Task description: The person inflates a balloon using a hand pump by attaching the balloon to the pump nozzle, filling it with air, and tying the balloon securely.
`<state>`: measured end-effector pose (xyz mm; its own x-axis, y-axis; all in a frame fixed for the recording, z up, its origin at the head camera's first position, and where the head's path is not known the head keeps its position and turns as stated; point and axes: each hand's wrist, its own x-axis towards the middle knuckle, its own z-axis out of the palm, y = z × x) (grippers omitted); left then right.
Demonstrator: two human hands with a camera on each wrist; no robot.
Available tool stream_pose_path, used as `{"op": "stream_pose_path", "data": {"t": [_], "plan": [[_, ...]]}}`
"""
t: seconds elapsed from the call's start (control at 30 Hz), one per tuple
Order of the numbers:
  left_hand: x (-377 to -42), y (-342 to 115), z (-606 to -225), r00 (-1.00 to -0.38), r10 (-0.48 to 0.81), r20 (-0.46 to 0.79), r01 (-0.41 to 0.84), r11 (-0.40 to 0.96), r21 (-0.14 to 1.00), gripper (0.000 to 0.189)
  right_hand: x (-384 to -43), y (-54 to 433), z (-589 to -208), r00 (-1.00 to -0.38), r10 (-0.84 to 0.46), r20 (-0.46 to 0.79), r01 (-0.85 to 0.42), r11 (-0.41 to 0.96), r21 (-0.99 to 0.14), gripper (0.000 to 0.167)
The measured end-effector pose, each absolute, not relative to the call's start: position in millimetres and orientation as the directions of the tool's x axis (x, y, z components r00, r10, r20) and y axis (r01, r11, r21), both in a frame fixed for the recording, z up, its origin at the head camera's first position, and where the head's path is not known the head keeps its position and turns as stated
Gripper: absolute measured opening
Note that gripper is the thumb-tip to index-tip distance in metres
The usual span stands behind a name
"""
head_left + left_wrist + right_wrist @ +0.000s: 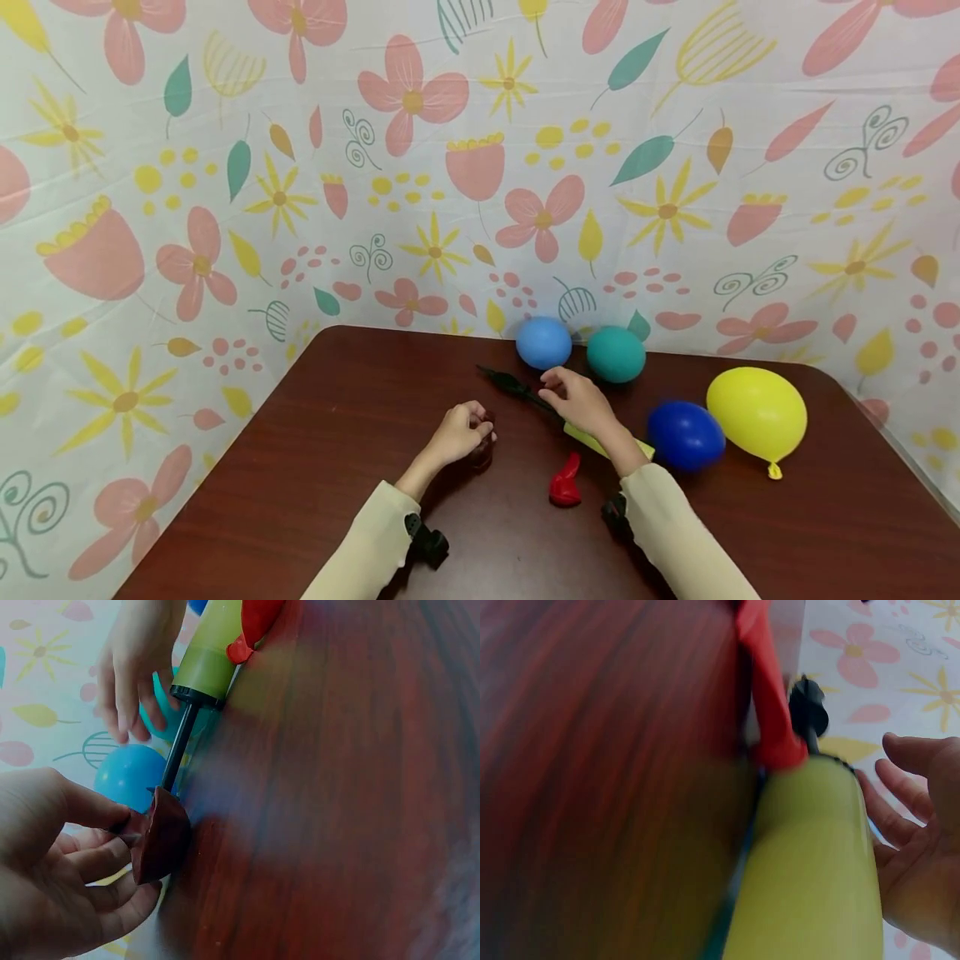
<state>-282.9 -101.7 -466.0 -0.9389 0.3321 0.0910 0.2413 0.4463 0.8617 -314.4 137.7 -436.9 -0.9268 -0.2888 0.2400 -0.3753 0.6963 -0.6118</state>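
My left hand (452,435) pinches the neck of a limp, dark brownish-red balloon (163,838) between thumb and fingers, low over the table. Over the hand pump (587,439), my right hand (581,406) hovers with loosely bent fingers and nothing in them. The pump has a yellow barrel (810,855) and a black rod (180,746); it lies slantwise on the table, partly covered by the right forearm in the head view. A limp red balloon (565,483) lies on the near side of the pump, between the two arms.
Light blue (543,342) and teal (616,354) inflated balloons sit at the table's back edge. To the right are a dark blue balloon (686,436) and a larger yellow balloon (757,414) with a knotted neck. A flower-patterned cloth (450,167) hangs behind the brown table (300,483).
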Motion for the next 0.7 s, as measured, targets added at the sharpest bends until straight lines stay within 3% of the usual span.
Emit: {"op": "stream_pose_path", "data": {"t": [0.23,0.37,0.53,0.7], "plan": [[-283.2,-101.4,-464.4,-0.925,0.334,0.182,0.305,0.366,0.879,0.006,-336.1,109.6,-444.5,-0.952,-0.29,0.098,-0.291,0.757,-0.585,0.046],[-284.0,-98.2,-464.2,-0.938,0.305,0.164,0.269,0.343,0.9,0.009,-346.2,100.6,-449.2,-0.965,-0.263,0.001,-0.225,0.822,-0.523,0.054],[-285.1,-95.6,-464.7,-0.95,0.261,0.17,0.251,0.319,0.914,0.01,-351.9,99.2,-451.8,-0.972,-0.233,-0.026,-0.196,0.869,-0.454,0.045],[-286.6,-96.8,-465.1,-0.955,0.222,0.196,0.26,0.311,0.914,0.008,-348.8,101.3,-449.5,-0.974,-0.228,0.005,-0.199,0.838,-0.508,0.037]]}}
